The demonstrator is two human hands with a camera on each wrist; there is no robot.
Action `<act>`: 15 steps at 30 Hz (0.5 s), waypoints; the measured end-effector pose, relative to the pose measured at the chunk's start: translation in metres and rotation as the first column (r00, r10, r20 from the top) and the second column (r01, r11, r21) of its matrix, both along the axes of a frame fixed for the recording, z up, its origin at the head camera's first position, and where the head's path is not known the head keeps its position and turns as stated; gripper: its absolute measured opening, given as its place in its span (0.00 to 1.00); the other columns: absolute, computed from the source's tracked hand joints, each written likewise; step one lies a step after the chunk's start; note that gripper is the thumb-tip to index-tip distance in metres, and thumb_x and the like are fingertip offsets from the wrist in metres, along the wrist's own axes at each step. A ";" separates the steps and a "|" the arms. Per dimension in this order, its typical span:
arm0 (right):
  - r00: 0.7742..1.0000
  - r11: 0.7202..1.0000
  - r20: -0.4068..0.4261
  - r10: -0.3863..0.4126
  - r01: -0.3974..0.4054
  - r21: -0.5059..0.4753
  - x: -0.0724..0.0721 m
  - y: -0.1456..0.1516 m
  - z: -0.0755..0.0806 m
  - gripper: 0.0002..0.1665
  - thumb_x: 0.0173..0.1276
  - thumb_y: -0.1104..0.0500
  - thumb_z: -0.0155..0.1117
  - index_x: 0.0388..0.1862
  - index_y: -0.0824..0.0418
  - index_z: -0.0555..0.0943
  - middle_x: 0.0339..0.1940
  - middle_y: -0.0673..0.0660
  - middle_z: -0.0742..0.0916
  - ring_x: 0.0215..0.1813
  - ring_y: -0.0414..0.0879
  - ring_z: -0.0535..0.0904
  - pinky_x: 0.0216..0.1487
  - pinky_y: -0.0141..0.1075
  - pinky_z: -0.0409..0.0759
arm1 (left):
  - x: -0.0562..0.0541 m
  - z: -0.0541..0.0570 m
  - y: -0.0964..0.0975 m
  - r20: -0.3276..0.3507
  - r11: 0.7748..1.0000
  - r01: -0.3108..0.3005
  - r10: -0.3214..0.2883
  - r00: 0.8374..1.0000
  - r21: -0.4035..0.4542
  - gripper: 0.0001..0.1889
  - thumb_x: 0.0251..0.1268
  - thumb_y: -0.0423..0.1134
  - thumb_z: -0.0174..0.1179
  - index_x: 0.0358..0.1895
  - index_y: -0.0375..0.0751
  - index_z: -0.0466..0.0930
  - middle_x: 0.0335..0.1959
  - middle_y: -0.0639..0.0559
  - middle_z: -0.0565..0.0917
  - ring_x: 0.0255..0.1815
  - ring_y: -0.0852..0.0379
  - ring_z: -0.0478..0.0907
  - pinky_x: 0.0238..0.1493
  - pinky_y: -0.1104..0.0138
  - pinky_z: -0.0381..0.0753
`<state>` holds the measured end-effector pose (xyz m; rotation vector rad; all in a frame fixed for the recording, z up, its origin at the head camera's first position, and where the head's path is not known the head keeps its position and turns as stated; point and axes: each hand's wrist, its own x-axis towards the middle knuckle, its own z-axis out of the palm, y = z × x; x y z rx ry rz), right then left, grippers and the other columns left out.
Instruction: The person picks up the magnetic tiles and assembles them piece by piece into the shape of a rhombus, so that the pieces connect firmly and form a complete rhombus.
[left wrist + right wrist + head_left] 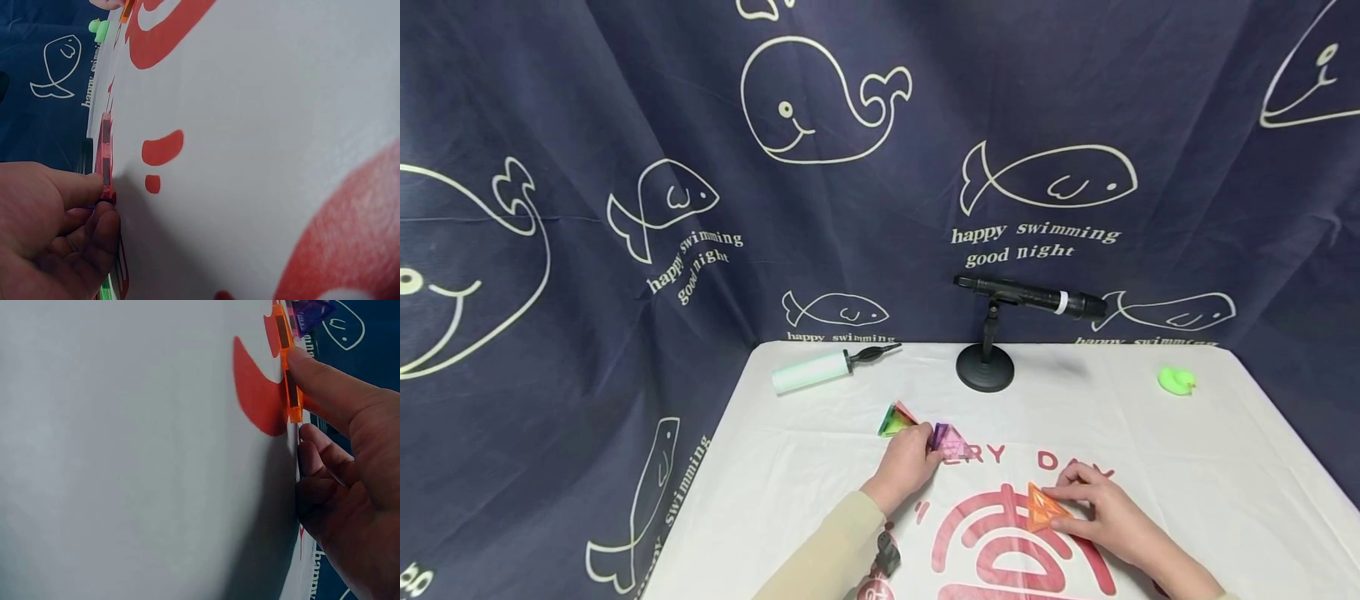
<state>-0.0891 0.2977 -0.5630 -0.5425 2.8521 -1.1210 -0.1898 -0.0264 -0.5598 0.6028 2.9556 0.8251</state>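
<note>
In the head view, my left hand [910,460] reaches over the table between two small groups of triangular magnetic tiles. Its thumb and fingers pinch the near corner of the pink and purple magnetic tiles [953,442]; the left wrist view shows the pink edge [106,147] against the thumb. Just left of these fingers lie green and red magnetic tiles [893,419], partly covered by the hand. My right hand [1101,508] holds an orange triangular magnetic tile [1043,508] between thumb and fingers. In the right wrist view, its orange edge [291,387] stands low at the tabletop.
A white table cover [1210,483] with red print spreads under everything. Toward the back stand a hand pump [812,372], a black microphone [1026,295] on a round-based stand [985,367], and a green toy duck [1176,381]. A dark blue curtain [865,225] hangs behind.
</note>
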 end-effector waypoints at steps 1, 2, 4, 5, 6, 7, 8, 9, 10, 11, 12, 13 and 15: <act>1.000 1.000 0.018 -0.001 0.001 -0.001 0.001 -0.001 0.001 0.27 0.58 0.41 0.81 0.51 0.55 0.91 0.43 0.44 0.77 0.44 0.36 0.70 0.44 0.31 0.70 | 0.000 0.000 0.000 -0.001 1.000 0.000 0.000 1.000 -0.001 0.10 0.67 0.39 0.72 0.36 0.43 0.78 0.25 0.56 0.77 0.28 0.60 0.73 0.32 0.64 0.76; 1.000 1.000 0.028 -0.003 0.003 0.003 0.001 -0.001 0.001 0.27 0.58 0.41 0.81 0.52 0.55 0.91 0.43 0.45 0.77 0.44 0.37 0.70 0.43 0.32 0.70 | 0.000 -0.001 0.000 -0.002 1.000 0.000 0.000 1.000 0.002 0.10 0.67 0.38 0.72 0.36 0.43 0.78 0.26 0.56 0.77 0.28 0.60 0.73 0.32 0.64 0.76; 0.999 1.000 0.048 -0.011 0.010 0.015 0.003 -0.003 0.003 0.28 0.59 0.41 0.80 0.53 0.55 0.91 0.44 0.45 0.78 0.44 0.37 0.71 0.43 0.32 0.72 | 0.001 -0.001 0.000 -0.004 1.000 -0.001 0.001 1.000 0.002 0.10 0.66 0.38 0.72 0.36 0.43 0.78 0.26 0.56 0.77 0.28 0.59 0.74 0.32 0.63 0.76; 0.998 0.999 0.060 -0.020 0.019 0.026 0.003 -0.003 0.004 0.28 0.59 0.40 0.80 0.53 0.54 0.90 0.45 0.45 0.78 0.45 0.37 0.71 0.44 0.32 0.73 | 0.001 -0.001 0.000 -0.004 1.000 -0.001 0.001 1.000 0.001 0.10 0.66 0.38 0.72 0.36 0.43 0.78 0.26 0.56 0.78 0.28 0.59 0.74 0.32 0.63 0.76; 0.997 0.999 0.072 -0.024 0.022 0.034 0.004 -0.004 0.005 0.28 0.59 0.40 0.80 0.54 0.54 0.90 0.45 0.45 0.78 0.45 0.37 0.72 0.45 0.32 0.74 | 0.001 -0.001 0.000 -0.004 1.000 -0.001 0.001 1.000 0.001 0.10 0.66 0.38 0.72 0.36 0.43 0.78 0.26 0.55 0.78 0.28 0.59 0.74 0.32 0.63 0.76; 0.996 0.999 0.086 -0.032 0.028 0.041 0.004 -0.004 0.006 0.28 0.59 0.39 0.80 0.54 0.53 0.90 0.46 0.45 0.79 0.46 0.37 0.72 0.46 0.33 0.75 | 0.001 -0.001 0.000 -0.001 1.000 -0.002 0.002 1.000 -0.001 0.10 0.67 0.39 0.72 0.36 0.43 0.78 0.26 0.55 0.78 0.29 0.59 0.74 0.33 0.63 0.77; 0.994 0.998 0.098 -0.038 0.034 0.047 0.003 -0.005 0.007 0.28 0.59 0.39 0.80 0.54 0.52 0.89 0.47 0.45 0.79 0.46 0.37 0.73 0.48 0.33 0.77 | 0.001 -0.001 0.000 -0.001 1.000 -0.003 0.003 1.000 -0.001 0.10 0.67 0.39 0.72 0.36 0.43 0.78 0.26 0.55 0.78 0.29 0.59 0.74 0.33 0.63 0.77; 0.993 0.998 0.111 -0.043 0.038 0.051 0.003 -0.005 0.007 0.28 0.59 0.39 0.80 0.55 0.50 0.89 0.47 0.44 0.80 0.47 0.37 0.74 0.50 0.33 0.78 | 0.000 -0.001 0.000 0.002 1.000 -0.004 0.004 1.000 -0.005 0.10 0.67 0.39 0.72 0.37 0.43 0.78 0.27 0.56 0.78 0.29 0.59 0.75 0.33 0.63 0.77; 0.991 0.998 0.124 -0.050 0.043 0.053 0.003 -0.005 0.008 0.28 0.59 0.39 0.80 0.55 0.49 0.88 0.48 0.43 0.81 0.48 0.37 0.75 0.52 0.33 0.78 | 0.000 -0.001 0.000 0.003 1.000 -0.005 0.005 1.000 -0.007 0.10 0.67 0.39 0.72 0.37 0.43 0.78 0.27 0.55 0.79 0.29 0.59 0.75 0.33 0.63 0.77; 0.990 0.998 0.134 -0.051 0.044 0.053 0.002 -0.006 0.009 0.28 0.59 0.40 0.80 0.55 0.49 0.87 0.49 0.43 0.82 0.49 0.37 0.76 0.54 0.34 0.79 | 0.000 0.000 0.000 0.002 1.000 -0.005 0.005 1.000 -0.007 0.10 0.67 0.39 0.72 0.37 0.43 0.78 0.27 0.55 0.79 0.29 0.59 0.75 0.33 0.63 0.77; 0.988 0.998 0.144 -0.051 0.044 0.052 0.002 -0.007 0.009 0.28 0.59 0.40 0.81 0.55 0.48 0.87 0.50 0.43 0.83 0.50 0.37 0.77 0.55 0.34 0.79 | 0.000 0.000 0.000 0.002 1.000 -0.005 0.005 1.000 -0.008 0.10 0.67 0.40 0.72 0.37 0.43 0.79 0.27 0.55 0.79 0.30 0.59 0.75 0.34 0.63 0.77; 0.987 0.998 0.154 -0.052 0.045 0.050 0.002 -0.007 0.010 0.28 0.59 0.41 0.81 0.55 0.48 0.86 0.50 0.42 0.84 0.51 0.38 0.78 0.57 0.35 0.79 | 0.000 0.000 -0.001 0.003 1.000 -0.005 0.005 1.000 -0.008 0.10 0.67 0.40 0.72 0.37 0.43 0.79 0.27 0.55 0.79 0.30 0.59 0.76 0.34 0.63 0.78; 0.984 0.998 0.167 -0.056 0.049 0.048 0.001 -0.008 0.010 0.28 0.59 0.42 0.82 0.55 0.48 0.85 0.52 0.41 0.85 0.52 0.38 0.79 0.58 0.36 0.79 | 0.000 0.000 -0.001 0.005 1.000 -0.005 0.005 1.000 -0.011 0.10 0.68 0.40 0.72 0.38 0.43 0.79 0.28 0.55 0.79 0.30 0.59 0.76 0.34 0.63 0.78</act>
